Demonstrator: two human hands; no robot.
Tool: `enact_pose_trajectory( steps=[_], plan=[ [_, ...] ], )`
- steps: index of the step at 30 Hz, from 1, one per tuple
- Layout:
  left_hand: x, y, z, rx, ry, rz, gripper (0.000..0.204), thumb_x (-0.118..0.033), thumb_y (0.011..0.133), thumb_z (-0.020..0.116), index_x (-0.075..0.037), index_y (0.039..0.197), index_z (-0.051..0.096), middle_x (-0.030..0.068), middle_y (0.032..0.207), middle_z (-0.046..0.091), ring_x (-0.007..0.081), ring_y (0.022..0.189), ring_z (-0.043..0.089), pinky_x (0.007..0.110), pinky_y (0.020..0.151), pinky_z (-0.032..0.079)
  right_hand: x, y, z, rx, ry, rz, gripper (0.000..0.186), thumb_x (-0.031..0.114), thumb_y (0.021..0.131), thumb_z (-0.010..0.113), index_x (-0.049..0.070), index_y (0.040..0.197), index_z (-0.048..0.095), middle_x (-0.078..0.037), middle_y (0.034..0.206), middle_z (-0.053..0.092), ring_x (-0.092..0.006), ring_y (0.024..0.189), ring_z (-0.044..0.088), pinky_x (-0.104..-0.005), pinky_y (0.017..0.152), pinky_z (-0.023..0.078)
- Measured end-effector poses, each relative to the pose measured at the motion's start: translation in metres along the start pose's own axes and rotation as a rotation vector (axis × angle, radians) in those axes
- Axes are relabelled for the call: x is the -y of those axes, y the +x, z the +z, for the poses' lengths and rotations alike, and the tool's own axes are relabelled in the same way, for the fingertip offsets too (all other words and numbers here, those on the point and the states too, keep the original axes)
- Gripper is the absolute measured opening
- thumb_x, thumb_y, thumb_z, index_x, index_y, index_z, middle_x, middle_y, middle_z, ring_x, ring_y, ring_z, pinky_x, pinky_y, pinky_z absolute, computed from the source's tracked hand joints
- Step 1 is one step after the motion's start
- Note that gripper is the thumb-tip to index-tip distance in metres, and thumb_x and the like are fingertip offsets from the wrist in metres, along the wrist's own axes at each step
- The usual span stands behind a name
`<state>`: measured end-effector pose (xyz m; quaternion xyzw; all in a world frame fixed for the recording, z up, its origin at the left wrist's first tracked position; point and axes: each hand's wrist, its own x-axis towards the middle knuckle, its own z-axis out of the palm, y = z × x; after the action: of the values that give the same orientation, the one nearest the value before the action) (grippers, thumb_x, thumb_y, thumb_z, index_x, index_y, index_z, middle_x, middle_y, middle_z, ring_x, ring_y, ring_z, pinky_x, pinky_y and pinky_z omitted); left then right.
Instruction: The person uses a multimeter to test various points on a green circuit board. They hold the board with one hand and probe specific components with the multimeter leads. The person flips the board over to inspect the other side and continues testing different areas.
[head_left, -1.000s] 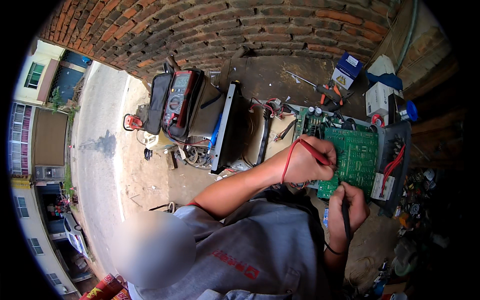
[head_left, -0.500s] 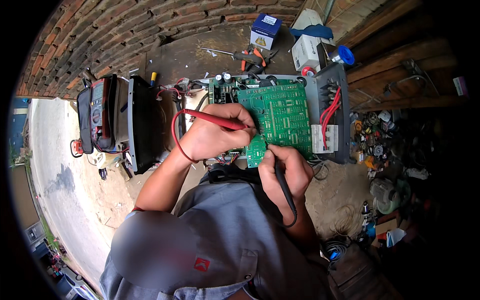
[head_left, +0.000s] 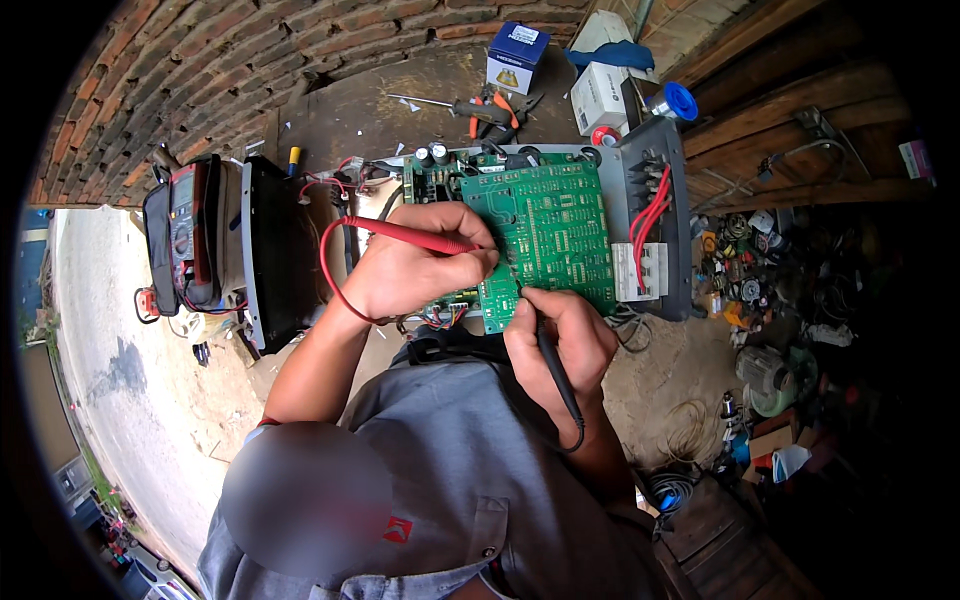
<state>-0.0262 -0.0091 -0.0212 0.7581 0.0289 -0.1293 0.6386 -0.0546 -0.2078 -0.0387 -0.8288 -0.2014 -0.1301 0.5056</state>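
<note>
My left hand (head_left: 420,265) pinches a red multimeter probe (head_left: 415,236), its tip end over the middle left of a green circuit board (head_left: 555,230). A black multimeter probe (head_left: 556,365) sits in the closed fingers of my right hand (head_left: 565,345), pointing at the board's lower edge area. Whether either tip touches the board is too small to tell. The board lies on an opened grey metal chassis (head_left: 655,210) with red wires (head_left: 650,225) at its right end. A multimeter (head_left: 182,220) with a red-edged case rests in a black pouch (head_left: 210,235) at the left.
Behind the chassis on the dark tabletop (head_left: 350,110) lie a screwdriver (head_left: 465,108) and orange-handled pliers (head_left: 505,110). A blue and white box (head_left: 516,58), a white box (head_left: 600,97) and a blue spool (head_left: 676,101) stand farther back. Clutter, including a motor (head_left: 768,380), covers the right-hand floor.
The whole view has shifted slightly, so the bench things appear a little farther left. Both hands keep their probes over the board, with only slight movement.
</note>
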Motion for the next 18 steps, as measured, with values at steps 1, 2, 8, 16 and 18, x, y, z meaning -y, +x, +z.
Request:
enact_pose_trajectory(
  steps=[1,2,8,16,18],
  plan=[
    [0.000,0.000,0.000,0.005,-0.004,0.004,0.014,-0.012,0.079,0.074,0.000,0.083,0.070,0.0018,0.075,0.067,0.0072,0.070,0.058,0.025,0.062,0.049,0.000,0.000,0.000,0.005,-0.012,-0.007,0.019,-0.004,0.075,0.072,-0.003,0.092,0.063,-0.016,0.076,0.066,-0.0326,0.065,0.067,-0.0397,0.060,0.054],
    [0.000,0.001,0.000,0.009,-0.008,0.007,0.014,-0.013,0.079,0.074,0.000,0.084,0.070,0.0019,0.075,0.067,0.0072,0.070,0.058,0.025,0.062,0.049,0.000,0.001,0.000,0.010,-0.024,-0.014,0.019,-0.004,0.075,0.072,-0.003,0.092,0.063,-0.016,0.075,0.066,-0.0324,0.065,0.066,-0.0397,0.060,0.054],
    [-0.005,0.004,0.001,0.035,0.031,-0.011,0.014,-0.013,0.078,0.075,0.000,0.083,0.071,0.0027,0.076,0.068,0.0070,0.070,0.059,0.025,0.063,0.049,0.001,0.002,0.000,0.003,-0.067,-0.055,0.020,-0.004,0.074,0.072,-0.002,0.091,0.063,-0.015,0.074,0.065,-0.0312,0.063,0.066,-0.0388,0.057,0.054],
    [-0.010,0.005,0.001,0.037,0.049,-0.027,0.012,-0.008,0.077,0.075,0.001,0.081,0.068,0.0011,0.076,0.066,0.0062,0.071,0.058,0.024,0.064,0.048,0.000,0.002,0.000,-0.006,-0.047,-0.067,0.019,-0.004,0.074,0.072,-0.002,0.091,0.063,-0.014,0.073,0.064,-0.0313,0.063,0.065,-0.0391,0.058,0.054],
    [-0.009,0.005,0.001,0.039,0.052,-0.021,0.012,-0.007,0.077,0.075,0.001,0.081,0.068,0.0013,0.076,0.067,0.0063,0.071,0.059,0.024,0.064,0.049,0.001,0.002,0.000,-0.005,-0.051,-0.066,0.020,-0.004,0.074,0.072,-0.002,0.091,0.063,-0.014,0.073,0.064,-0.0313,0.063,0.065,-0.0390,0.058,0.054]
  ],
)
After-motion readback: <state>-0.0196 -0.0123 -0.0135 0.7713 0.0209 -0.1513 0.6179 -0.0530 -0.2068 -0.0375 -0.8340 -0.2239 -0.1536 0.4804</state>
